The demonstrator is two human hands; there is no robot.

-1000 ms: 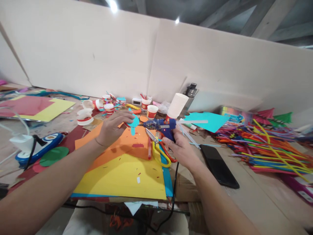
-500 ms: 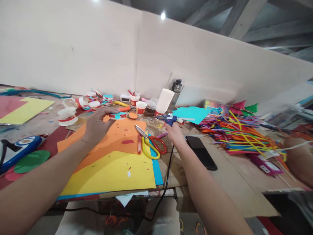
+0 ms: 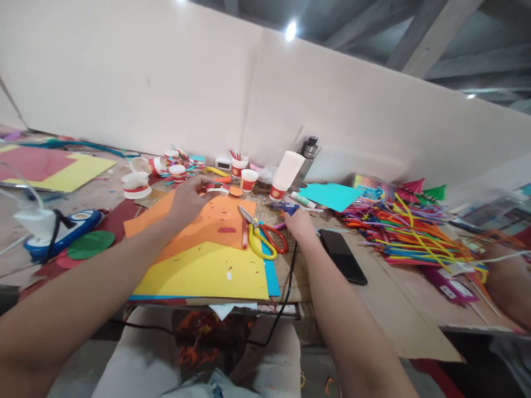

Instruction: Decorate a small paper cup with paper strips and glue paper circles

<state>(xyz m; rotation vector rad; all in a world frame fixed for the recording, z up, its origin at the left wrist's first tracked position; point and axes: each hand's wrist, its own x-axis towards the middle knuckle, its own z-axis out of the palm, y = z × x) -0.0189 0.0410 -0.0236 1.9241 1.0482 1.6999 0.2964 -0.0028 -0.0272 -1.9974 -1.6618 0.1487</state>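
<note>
Over the orange paper (image 3: 194, 221), my left hand (image 3: 186, 202) pinches a short cut piece of paper cup (image 3: 218, 189), with white and red showing. My right hand (image 3: 300, 224) is wrapped around a blue glue gun (image 3: 289, 208), its nozzle pointing left and a black cord (image 3: 291, 268) hanging down. Between the hands lie scissors (image 3: 267, 243) with yellow and red handles, blades apart. An orange paper disc (image 3: 235, 190) sits just right of the cup piece. The two hands are apart from each other.
Several cut cups (image 3: 136, 185) stand at the back left, near a whole cup (image 3: 249, 180) and a cup stack (image 3: 287, 170). A black phone (image 3: 342, 257) lies right of my arm. Colourful pipe cleaners (image 3: 410, 232) are heaped at right, beside another person's arm (image 3: 510, 282).
The cup piece has turned in my left hand, so its teal-and-red side has given way to a white edge. My right hand keeps hold of the glue gun. The view has shifted slightly left.
</note>
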